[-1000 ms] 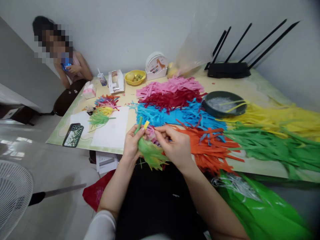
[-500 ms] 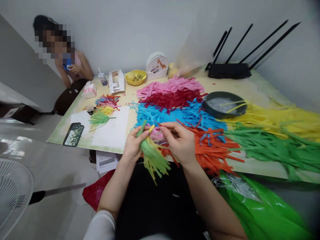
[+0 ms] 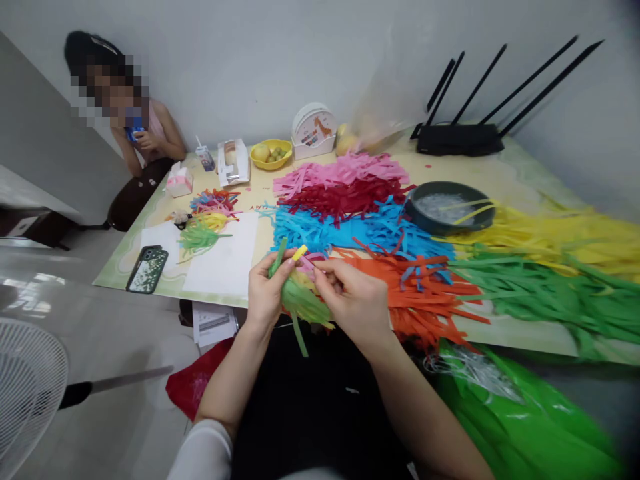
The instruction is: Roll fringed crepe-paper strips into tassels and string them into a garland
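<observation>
A bundled tassel of thin green and yellow strips (image 3: 306,303) is held above the near edge of a table with a cream, green-bordered cover (image 3: 530,175). The bundle is gripped near its upper end between the thumb and curled fingers of the left hand (image 3: 266,288); its loose ends are spread downward, over dark clothing. A short, flat, bright yellow band (image 3: 299,253) is seen projecting beside the left thumb. Narrow pink strips (image 3: 314,258) are pinched between the thumb and index fingertip of the right hand (image 3: 354,293), just beside the band; the remaining right fingers are folded inward and partly hidden.

Beyond the hands, fringed stacks are laid out in pink (image 3: 345,173), dark red (image 3: 345,199) and bright blue (image 3: 345,233), with an orange fringed stack (image 3: 417,293) beside the right hand. Long yellow strips (image 3: 560,235) and long green strips (image 3: 550,287) are spread at the right. Clear material is contained in a round dark-grey bowl (image 3: 424,217). At the left, small multicoloured tassels (image 3: 203,237) are placed partly over a white paper sheet (image 3: 220,275), near a phone in a dark, patterned case (image 3: 147,270). A blue object (image 3: 134,128) is held by a seated person (image 3: 167,130) beyond the table.
</observation>
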A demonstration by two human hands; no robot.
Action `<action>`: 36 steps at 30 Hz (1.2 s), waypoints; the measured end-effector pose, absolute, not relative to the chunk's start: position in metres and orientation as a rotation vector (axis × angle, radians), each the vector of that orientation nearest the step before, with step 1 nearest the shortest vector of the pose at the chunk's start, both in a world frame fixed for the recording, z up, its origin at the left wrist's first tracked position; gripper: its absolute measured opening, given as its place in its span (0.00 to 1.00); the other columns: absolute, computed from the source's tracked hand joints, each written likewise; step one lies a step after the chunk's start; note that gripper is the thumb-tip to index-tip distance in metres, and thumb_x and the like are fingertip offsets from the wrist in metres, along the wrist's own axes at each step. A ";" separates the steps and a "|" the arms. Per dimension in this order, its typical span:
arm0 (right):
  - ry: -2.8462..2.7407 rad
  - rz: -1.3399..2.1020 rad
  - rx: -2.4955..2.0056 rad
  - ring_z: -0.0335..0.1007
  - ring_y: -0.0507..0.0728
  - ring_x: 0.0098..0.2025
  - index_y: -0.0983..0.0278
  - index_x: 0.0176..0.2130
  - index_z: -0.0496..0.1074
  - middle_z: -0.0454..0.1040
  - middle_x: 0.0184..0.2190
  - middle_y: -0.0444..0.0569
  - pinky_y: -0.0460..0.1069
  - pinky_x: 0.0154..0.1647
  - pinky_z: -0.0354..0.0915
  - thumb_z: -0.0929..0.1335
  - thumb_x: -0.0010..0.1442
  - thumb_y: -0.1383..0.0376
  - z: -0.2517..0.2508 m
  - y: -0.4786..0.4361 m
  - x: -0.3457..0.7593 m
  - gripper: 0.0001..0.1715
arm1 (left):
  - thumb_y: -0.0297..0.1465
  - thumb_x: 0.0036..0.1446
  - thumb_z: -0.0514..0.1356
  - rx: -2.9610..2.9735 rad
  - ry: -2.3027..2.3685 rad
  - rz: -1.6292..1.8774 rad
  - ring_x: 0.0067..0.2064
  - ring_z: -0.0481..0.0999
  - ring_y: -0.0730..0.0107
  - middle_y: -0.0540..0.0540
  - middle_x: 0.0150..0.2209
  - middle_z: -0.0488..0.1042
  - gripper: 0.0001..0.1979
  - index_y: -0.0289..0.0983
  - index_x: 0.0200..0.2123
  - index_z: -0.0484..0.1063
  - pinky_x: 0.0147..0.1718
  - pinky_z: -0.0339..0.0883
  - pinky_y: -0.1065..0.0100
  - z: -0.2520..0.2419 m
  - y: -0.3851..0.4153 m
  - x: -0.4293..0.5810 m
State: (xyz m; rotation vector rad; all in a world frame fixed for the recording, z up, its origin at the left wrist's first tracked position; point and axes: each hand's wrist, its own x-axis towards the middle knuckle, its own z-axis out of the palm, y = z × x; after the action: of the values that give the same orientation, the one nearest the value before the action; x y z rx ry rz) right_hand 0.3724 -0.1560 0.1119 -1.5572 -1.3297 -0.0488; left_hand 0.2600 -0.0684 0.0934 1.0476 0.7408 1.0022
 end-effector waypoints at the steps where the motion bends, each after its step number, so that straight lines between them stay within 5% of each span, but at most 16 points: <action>1: -1.334 -0.057 -1.556 0.66 0.49 0.21 0.64 0.34 0.75 0.72 0.21 0.42 0.44 0.24 0.61 0.67 0.61 0.69 0.112 -0.156 0.372 0.07 | 0.35 0.48 0.70 1.070 0.748 1.009 0.33 0.78 0.72 0.47 0.33 0.81 0.13 0.37 0.38 0.80 0.36 0.70 0.73 0.093 -0.068 0.260; 17: -1.403 -0.084 -1.562 0.65 0.50 0.20 0.66 0.35 0.75 0.75 0.23 0.44 0.45 0.24 0.59 0.66 0.62 0.69 0.111 -0.155 0.374 0.07 | 0.32 0.55 0.64 1.737 0.884 1.192 0.38 0.77 0.69 0.47 0.34 0.79 0.07 0.36 0.36 0.79 0.41 0.69 0.70 0.102 -0.070 0.257; 28: -1.384 -0.068 -1.580 0.65 0.50 0.20 0.65 0.33 0.75 0.73 0.21 0.43 0.44 0.24 0.59 0.67 0.61 0.69 0.110 -0.156 0.377 0.07 | 0.36 0.53 0.66 1.478 0.908 1.070 0.32 0.78 0.70 0.47 0.32 0.80 0.10 0.35 0.36 0.79 0.32 0.71 0.71 0.107 -0.071 0.259; 36: -1.379 -0.070 -1.567 0.66 0.50 0.21 0.65 0.33 0.75 0.74 0.22 0.44 0.44 0.25 0.59 0.67 0.62 0.69 0.110 -0.156 0.376 0.07 | 0.37 0.54 0.65 1.522 0.905 1.068 0.32 0.77 0.71 0.48 0.30 0.79 0.11 0.35 0.36 0.79 0.34 0.70 0.71 0.105 -0.071 0.258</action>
State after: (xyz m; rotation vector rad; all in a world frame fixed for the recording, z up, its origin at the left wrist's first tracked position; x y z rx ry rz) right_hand 0.3763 -0.1564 0.1104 -1.5672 -1.3787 -0.0699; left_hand 0.2575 -0.0710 0.1054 1.5220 0.9047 1.0677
